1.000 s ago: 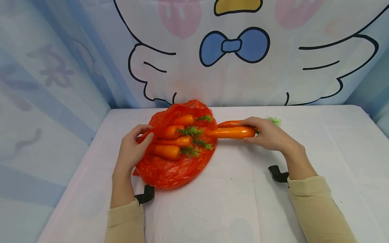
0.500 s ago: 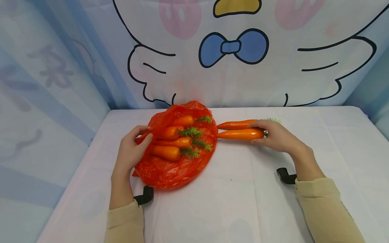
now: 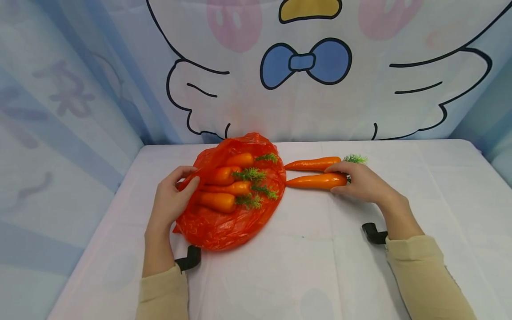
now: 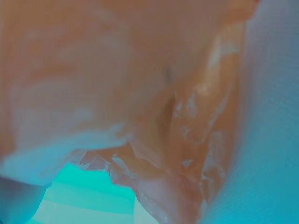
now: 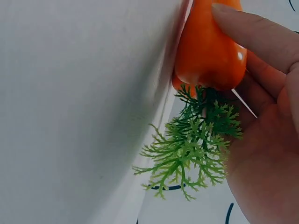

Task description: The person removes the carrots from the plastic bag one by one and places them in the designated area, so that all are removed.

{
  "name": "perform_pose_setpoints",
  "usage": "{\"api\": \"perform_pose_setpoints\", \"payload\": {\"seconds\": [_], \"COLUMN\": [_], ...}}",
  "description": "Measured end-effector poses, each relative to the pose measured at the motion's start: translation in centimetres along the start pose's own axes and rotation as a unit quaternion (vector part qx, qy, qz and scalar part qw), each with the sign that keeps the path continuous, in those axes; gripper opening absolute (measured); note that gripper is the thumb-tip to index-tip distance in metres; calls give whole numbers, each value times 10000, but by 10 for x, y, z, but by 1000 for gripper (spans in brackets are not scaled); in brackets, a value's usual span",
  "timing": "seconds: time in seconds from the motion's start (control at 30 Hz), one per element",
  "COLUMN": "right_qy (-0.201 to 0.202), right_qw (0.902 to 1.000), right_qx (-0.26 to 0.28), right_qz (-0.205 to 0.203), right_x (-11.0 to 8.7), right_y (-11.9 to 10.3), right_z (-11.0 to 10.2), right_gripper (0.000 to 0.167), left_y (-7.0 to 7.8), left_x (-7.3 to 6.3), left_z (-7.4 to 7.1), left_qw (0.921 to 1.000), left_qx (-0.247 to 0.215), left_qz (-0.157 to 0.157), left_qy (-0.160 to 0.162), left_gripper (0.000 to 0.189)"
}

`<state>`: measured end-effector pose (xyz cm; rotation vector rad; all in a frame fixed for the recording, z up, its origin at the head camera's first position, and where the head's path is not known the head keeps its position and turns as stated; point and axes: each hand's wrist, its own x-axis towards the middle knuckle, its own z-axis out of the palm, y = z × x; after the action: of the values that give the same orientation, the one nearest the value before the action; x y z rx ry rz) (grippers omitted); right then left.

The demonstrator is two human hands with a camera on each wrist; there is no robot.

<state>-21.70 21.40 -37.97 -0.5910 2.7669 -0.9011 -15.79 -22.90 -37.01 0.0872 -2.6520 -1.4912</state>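
My left hand (image 3: 172, 198) holds the left edge of a red plastic bag (image 3: 228, 233), thumb on top of the film. Several orange carrots (image 3: 218, 202) with green tops lie in the mouth of the bag. To the right, my right hand (image 3: 366, 184) grips the thick end of one carrot (image 3: 314, 181), whose tip points at the bag. In the right wrist view the thumb presses on that carrot (image 5: 210, 51), and its leafy top (image 5: 187, 149) hangs free. Close behind it another carrot (image 3: 312, 164) lies on the table. Blurred bag film (image 4: 196, 121) fills much of the left wrist view.
A white-covered table (image 3: 272, 284) carries everything. Behind it hangs a printed cloth (image 3: 328, 111) with a blue bow, and a pale blue curtain (image 3: 60, 155) closes the left side. Black wrist mounts (image 3: 374, 233) stick out near both wrists.
The right hand has drawn its carrot rightward off the bag and down beside the other loose carrot. My left hand has kept its hold on the bag with hardly any movement.
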Motion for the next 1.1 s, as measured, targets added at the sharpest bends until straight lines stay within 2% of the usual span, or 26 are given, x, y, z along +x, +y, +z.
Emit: {"api": "perform_pose_setpoints", "payload": {"seconds": [0.5,0.97,1.1], "right_qy": [16,222,248], "right_qw": [9995,9997,9994], "right_qx": [-129,-103,-120], "right_qz": [281,74,190], "right_x": [-5,-6,-7], "right_y": [-4,-7,-6], "right_z": [0,-4,-3], "right_gripper": [43,36,34], "left_y": [2,3,4], "left_x": [0,0,0], "left_z": [2,0,1], "left_qw": [10000,10000,10000], "left_qx": [22,84,52], "left_qz": [30,35,46], "left_qy": [-30,12,13], "left_gripper": [32,31,31]}}
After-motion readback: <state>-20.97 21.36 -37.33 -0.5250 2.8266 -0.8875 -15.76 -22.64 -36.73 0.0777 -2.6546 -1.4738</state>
